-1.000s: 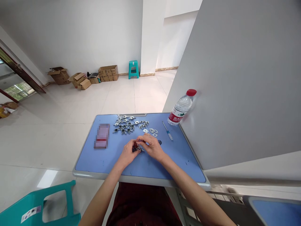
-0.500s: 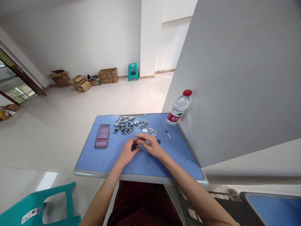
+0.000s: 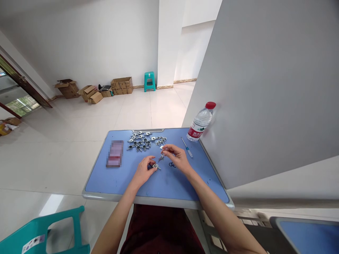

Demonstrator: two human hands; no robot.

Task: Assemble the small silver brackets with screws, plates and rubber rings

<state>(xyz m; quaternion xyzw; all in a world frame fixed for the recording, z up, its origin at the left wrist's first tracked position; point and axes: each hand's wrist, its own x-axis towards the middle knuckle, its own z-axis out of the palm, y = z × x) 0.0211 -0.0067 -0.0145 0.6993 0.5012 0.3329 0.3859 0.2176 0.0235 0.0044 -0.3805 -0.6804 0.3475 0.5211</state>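
My left hand (image 3: 144, 171) rests on the blue table, its thumb and fingers closed round a small shiny metal fitting (image 3: 155, 166). To the right and slightly farther away, my right hand (image 3: 177, 158) is over the table with its fingertips drawn together. A pale flat metal plate (image 3: 161, 147) shows at those fingertips; whether it is gripped is not clear. Just below them lies another small metal part (image 3: 161, 158). Black rubber rings (image 3: 172, 164) lie partly under my right hand. Behind my hands, several metal fittings with black round centres (image 3: 138, 145) form a cluster.
More small metal parts (image 3: 161, 140) lie at the table's back. A screwdriver (image 3: 186, 147) and a water bottle (image 3: 200, 122) are on the right, beside a grey panel (image 3: 265, 88). A blurred purple item (image 3: 115, 153) lies left. A teal stool (image 3: 53, 229) stands at lower left.
My right hand has moved away from my left, to the right and farther back, over the flat plates. A small metal part and the black rings now show. My left hand keeps its place.
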